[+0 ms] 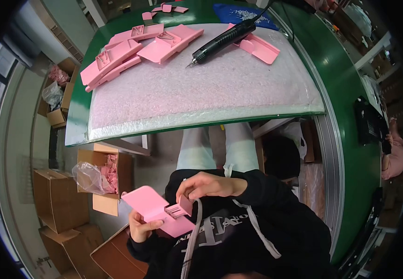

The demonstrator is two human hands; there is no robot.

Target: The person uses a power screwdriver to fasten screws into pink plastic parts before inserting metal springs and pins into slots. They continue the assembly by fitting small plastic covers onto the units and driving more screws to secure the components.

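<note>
My left hand [143,226] grips a pink plastic part [148,204], thumb on top, low in front of my body. The part has a wide flat plate with a rounded corner and a slotted section in its middle. Fingers of my right hand [208,186] are bent and pinch the small upright flap [185,204] at the part's right side. On the table above lies a black electric screwdriver [224,43], its bit pointing to the lower left. Its rear end overlaps another pink part [259,49].
Several pink parts [111,63] lie at the left of the padded mat [201,88] on the green table [78,111]. Small screws [245,15] sit on a blue sheet at the back. A cardboard box [124,169] holds pink pieces below left. Another person's arm [394,153] shows at far right.
</note>
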